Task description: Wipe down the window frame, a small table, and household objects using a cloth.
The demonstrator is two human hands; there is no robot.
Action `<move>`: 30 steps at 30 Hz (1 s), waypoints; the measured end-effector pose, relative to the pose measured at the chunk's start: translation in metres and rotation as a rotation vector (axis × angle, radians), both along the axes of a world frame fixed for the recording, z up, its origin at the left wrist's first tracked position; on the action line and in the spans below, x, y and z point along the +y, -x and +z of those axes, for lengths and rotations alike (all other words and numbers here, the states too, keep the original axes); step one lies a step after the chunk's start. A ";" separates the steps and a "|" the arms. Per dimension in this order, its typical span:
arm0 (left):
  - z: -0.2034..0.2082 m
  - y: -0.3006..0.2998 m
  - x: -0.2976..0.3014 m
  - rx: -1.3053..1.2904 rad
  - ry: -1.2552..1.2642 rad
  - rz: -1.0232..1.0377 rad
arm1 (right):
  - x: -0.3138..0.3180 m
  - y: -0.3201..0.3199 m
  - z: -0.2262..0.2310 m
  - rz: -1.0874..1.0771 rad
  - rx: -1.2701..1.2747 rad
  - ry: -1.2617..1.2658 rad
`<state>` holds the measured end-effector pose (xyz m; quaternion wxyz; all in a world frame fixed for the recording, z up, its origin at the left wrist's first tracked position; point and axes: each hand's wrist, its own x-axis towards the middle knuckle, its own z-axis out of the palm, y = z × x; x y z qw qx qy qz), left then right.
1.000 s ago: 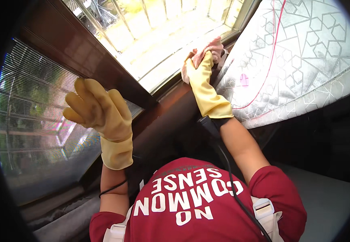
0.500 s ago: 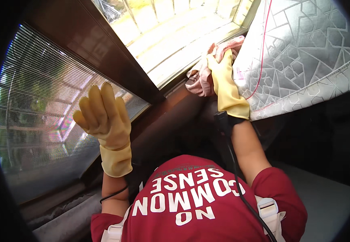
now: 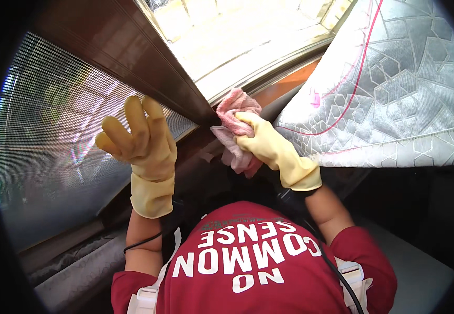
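Both hands wear pale yellow rubber gloves. My right hand (image 3: 268, 144) grips a crumpled pink cloth (image 3: 240, 112) at the inner corner of the window sill, beside the foot of the dark brown frame post (image 3: 148, 57). Part of the cloth hangs below my fingers. To the left, my left hand (image 3: 146, 136) is raised with its fingers apart and slightly curled, holding nothing. It is in front of the mesh screen panel (image 3: 54, 152); I cannot tell whether it touches the mesh.
A silvery quilted mattress (image 3: 389, 89) with a geometric pattern and red piping stands close on the right. Bright light comes through the barred window (image 3: 248, 31) ahead. A black cable (image 3: 337, 272) runs over my red shirt. Grey fabric (image 3: 80, 267) lies at lower left.
My right hand has moved left and nearer along the sill with the cloth, from beside the mattress to the frame post. My left hand's fingers have spread and turned slightly.
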<state>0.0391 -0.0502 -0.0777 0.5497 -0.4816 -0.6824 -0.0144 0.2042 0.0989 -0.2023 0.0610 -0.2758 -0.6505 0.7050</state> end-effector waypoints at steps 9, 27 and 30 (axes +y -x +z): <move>-0.069 -0.026 -0.069 -0.424 0.041 0.096 | 0.056 -0.010 0.034 -0.617 0.151 -0.728; -0.130 -0.057 -0.133 -0.727 -0.006 0.295 | -0.054 -0.010 0.055 0.763 -0.007 -0.473; -0.124 -0.067 -0.155 -0.706 -0.081 0.303 | -0.045 -0.037 0.062 0.359 0.073 -0.449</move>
